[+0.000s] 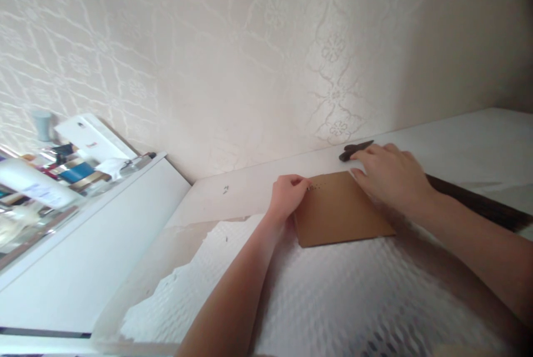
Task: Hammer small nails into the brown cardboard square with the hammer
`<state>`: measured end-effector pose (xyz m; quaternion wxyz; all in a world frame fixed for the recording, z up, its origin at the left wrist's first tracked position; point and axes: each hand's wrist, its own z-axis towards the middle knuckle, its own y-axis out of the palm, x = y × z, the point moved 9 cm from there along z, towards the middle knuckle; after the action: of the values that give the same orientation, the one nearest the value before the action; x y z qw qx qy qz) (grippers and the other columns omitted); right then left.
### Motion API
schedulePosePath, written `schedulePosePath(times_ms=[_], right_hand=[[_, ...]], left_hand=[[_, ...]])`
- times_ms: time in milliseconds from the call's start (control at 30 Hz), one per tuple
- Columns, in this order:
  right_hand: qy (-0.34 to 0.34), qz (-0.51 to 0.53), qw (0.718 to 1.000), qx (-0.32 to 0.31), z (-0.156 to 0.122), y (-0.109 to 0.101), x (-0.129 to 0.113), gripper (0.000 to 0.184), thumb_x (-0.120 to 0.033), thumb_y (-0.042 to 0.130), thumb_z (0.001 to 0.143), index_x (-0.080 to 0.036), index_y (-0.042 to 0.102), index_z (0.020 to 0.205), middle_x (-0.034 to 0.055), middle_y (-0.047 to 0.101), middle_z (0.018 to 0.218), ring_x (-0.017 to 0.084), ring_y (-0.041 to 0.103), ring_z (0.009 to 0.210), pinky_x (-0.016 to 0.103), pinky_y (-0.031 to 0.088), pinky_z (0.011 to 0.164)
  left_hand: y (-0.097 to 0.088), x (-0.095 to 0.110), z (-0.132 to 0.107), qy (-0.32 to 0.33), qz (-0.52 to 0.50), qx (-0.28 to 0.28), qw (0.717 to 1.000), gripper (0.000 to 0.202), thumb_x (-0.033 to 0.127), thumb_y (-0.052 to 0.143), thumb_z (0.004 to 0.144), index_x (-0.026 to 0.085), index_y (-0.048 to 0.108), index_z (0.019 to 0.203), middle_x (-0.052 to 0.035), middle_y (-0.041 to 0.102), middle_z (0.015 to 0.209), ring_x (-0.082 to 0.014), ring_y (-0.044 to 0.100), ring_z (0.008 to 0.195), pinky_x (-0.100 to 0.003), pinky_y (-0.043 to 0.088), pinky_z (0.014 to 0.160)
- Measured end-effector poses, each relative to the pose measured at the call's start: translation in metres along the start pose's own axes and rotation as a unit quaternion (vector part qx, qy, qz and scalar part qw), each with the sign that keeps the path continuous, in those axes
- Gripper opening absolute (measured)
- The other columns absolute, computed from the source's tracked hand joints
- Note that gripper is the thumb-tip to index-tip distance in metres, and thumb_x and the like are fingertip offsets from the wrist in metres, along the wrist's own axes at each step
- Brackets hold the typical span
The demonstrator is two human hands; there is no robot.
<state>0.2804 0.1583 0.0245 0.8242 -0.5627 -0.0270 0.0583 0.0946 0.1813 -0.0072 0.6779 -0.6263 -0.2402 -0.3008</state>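
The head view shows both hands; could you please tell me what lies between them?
In the head view, the brown board lies between the left hand and the right hand, with small dark specks on it beside the left hand.

Brn card flat, dk specks on top, dk tool beyond

Smooth, matt cardboard sheet

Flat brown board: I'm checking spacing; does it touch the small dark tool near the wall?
Apart: the head view shows white surface between the flat brown board and the small dark tool.
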Motion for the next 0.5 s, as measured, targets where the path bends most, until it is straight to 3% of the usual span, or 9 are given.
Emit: schedulePosePath(times_ms=[100,167,333,500], right_hand=[[0.089,-0.024,0.995,-0.024,-0.003,0.002,0.027,0.035,-0.032,0.041,0.087,-0.013,0.057,0.111,0.0218,0.058,0.108,0.035,0.053,0.099,0.043,0.042,0.071],[0.113,-0.036,0.992,-0.049,-0.005,0.010,0.039,0.037,-0.032,0.039,0.087,-0.011,0.054,0.113,0.0229,0.058,0.104,0.036,0.054,0.097,0.043,0.041,0.069],[0.111,-0.031,0.990,-0.081,0.000,0.028,0.055,0.041,-0.022,0.031,0.087,-0.009,0.049,0.122,0.0217,0.061,0.098,0.033,0.059,0.088,0.038,0.040,0.064],[0.093,-0.023,0.995,-0.037,0.004,0.019,0.056,0.044,-0.020,0.031,0.088,-0.006,0.044,0.128,0.0228,0.060,0.098,0.031,0.059,0.087,0.039,0.042,0.067]], left_hand=[[0.002,-0.005,0.002,-0.016,-0.017,-0.010,1.000,0.029,0.036,0.051,0.079,0.017,0.073,0.076,-0.0050,0.071,0.081,-0.0191,0.063,0.083,-0.028,0.045,0.076],[0.004,-0.008,0.004,-0.025,-0.041,-0.015,0.999,0.034,0.040,0.048,0.081,0.016,0.073,0.078,-0.0063,0.071,0.083,-0.0201,0.063,0.084,-0.029,0.044,0.078],[0.007,-0.012,0.006,-0.032,-0.114,-0.036,0.992,0.043,0.046,0.042,0.084,0.015,0.072,0.081,-0.0097,0.071,0.092,-0.0215,0.063,0.092,-0.031,0.043,0.087],[0.009,-0.010,0.007,-0.031,-0.146,-0.048,0.988,0.049,0.047,0.034,0.087,0.014,0.070,0.083,-0.0107,0.071,0.093,-0.0211,0.063,0.091,-0.032,0.042,0.089]])
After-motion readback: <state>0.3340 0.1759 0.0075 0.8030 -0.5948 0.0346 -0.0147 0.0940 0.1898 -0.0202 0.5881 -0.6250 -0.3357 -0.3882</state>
